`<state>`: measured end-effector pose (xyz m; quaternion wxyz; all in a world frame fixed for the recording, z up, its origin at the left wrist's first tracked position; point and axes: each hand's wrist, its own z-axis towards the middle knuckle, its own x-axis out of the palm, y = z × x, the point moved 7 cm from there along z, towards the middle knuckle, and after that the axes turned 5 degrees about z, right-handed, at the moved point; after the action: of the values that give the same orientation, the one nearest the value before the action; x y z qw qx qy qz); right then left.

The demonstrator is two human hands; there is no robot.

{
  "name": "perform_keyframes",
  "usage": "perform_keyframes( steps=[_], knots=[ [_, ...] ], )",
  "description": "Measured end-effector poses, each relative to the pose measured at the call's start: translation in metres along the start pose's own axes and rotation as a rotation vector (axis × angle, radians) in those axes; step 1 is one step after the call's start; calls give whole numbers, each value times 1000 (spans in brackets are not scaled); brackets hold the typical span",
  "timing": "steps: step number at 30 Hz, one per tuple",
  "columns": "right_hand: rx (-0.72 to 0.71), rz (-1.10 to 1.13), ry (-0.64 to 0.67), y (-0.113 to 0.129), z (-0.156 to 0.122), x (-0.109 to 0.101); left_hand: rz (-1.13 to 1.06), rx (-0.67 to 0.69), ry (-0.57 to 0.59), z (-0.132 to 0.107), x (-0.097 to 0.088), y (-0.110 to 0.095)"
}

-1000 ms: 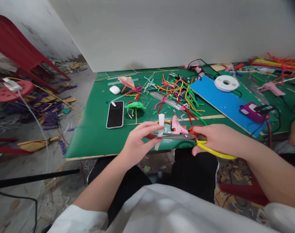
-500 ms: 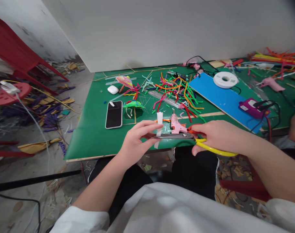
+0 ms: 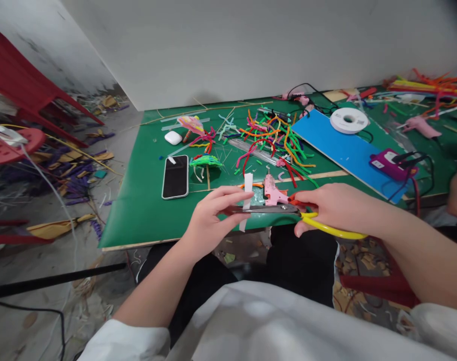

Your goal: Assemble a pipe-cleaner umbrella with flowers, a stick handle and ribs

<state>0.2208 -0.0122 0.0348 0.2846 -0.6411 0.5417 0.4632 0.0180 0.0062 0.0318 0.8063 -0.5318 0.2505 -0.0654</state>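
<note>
Left hand point(image 3: 209, 220): fingers pinched the white strip point(image 3: 248, 183).
Right hand point(image 3: 337, 206): fingers gripped the scissors point(image 3: 273, 209).
Tip: strip needed holding tight, blades straight across.

Green table point(image 3: 138, 215) carries phone point(image 3: 175, 176), pipe cleaners point(image 3: 277, 138), blue board point(image 3: 345, 155), pink glue gun point(image 3: 271, 190).

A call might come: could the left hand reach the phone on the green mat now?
Probably yes: the phone lies close to the left hand on the green mat, nothing between. But that hand is pinching the white strip, so it isn't free.
</note>
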Motion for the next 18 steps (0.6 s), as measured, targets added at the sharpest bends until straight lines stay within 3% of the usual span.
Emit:
perform_keyframes(
  steps=[18],
  knots=[
    [17,58,0,-7,3,7,-76,-97,2,0,2,12]
  ],
)
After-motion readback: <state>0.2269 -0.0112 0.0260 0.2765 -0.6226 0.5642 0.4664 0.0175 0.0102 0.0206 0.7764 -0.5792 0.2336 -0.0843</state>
